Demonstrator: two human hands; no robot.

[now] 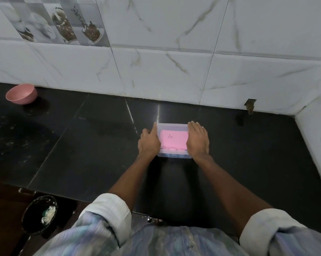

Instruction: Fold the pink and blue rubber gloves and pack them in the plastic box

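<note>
The box (pixel 172 126) is sitting on the dark surface (pixel 82 145) near the wall, and both hands are bracing it from the sides. The left hand (pixel 149 141) is lying against the left wall with a finger pointing along the rim; the right hand (pixel 198 140) is lying flat along the right wall, fingers straight. Neither grip is closing around anything; they are pressing inward, palms open.

A pink glove (pixel 173 138) is lying folded flat on top inside the box. A bluish strip is showing through the near wall, likely the blue glove underneath, though I cannot be sure.

I see no lid, so folded rubber may be wanting to spring open and lift above the rim once the hands are leaving. The surface looks glossy, so an uneven push from one side could be sending the light box skidding or twisting. Squeezing too hard could be bowing the thin walls.
</note>
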